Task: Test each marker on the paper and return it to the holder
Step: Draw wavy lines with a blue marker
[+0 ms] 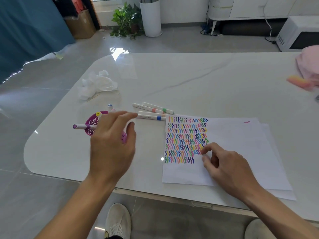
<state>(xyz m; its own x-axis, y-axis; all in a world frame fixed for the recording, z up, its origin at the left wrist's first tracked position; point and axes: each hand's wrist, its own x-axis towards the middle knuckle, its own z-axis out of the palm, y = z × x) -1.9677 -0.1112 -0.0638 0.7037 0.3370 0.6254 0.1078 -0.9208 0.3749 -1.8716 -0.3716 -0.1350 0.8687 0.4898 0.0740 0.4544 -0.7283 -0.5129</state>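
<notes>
My left hand (112,144) hovers over the purple openwork holder (91,121), blurred, with index finger and thumb apart and pointing toward the loose markers. A purple marker (82,126) juts out leftward from behind this hand, across the holder. Whether the hidden fingers grip it cannot be told. Several white markers lie left of the paper: a blue-banded marker (151,117), a pink-banded marker (146,108) and a green-banded marker (158,108). The paper (233,144) carries rows of coloured strokes. My right hand (224,166) rests on it, holding nothing, fingers loosely bent.
Crumpled white tissue (96,84) lies at the back left of the white table (189,80). A pink cloth (309,66) and a pink-yellow item (298,81) sit at the far right. The table's front edge is near my shoes (119,219).
</notes>
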